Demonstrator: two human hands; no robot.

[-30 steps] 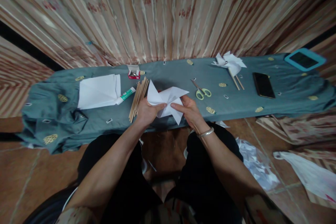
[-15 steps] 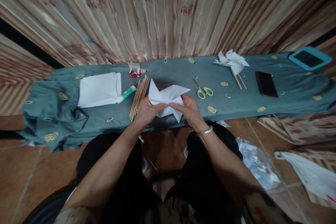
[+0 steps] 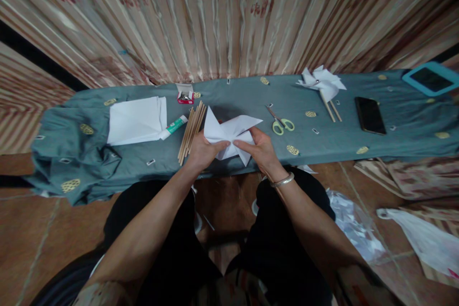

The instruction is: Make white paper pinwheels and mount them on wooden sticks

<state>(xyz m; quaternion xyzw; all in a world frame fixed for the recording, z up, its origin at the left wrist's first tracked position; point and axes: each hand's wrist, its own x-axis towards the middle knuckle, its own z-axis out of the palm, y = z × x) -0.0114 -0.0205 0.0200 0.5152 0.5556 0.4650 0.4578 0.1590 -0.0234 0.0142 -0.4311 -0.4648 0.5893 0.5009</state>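
Both hands hold a folded white paper pinwheel (image 3: 231,133) over the front edge of a low bench draped in grey-green cloth (image 3: 247,100). My left hand (image 3: 203,152) grips its left side, thumb pressed near the centre. My right hand (image 3: 261,149), with a metal bangle on the wrist, pinches the right side, its thumb meeting the left thumb at the middle. A bundle of wooden sticks (image 3: 191,130) lies just left of my left hand. Green-handled scissors (image 3: 280,122) lie just right of the paper.
A stack of white paper (image 3: 136,119), a glue tube (image 3: 173,127) and a small red box (image 3: 185,97) lie at left. Finished pinwheels on sticks (image 3: 323,84), a black phone (image 3: 369,114) and a blue-cased tablet (image 3: 430,78) lie at right. Plastic bags (image 3: 353,224) litter the floor.
The hands and paper have barely moved; my thumbs have come a little closer at the paper's centre. The camera has shifted slightly, so the scene sits a bit more to the right.
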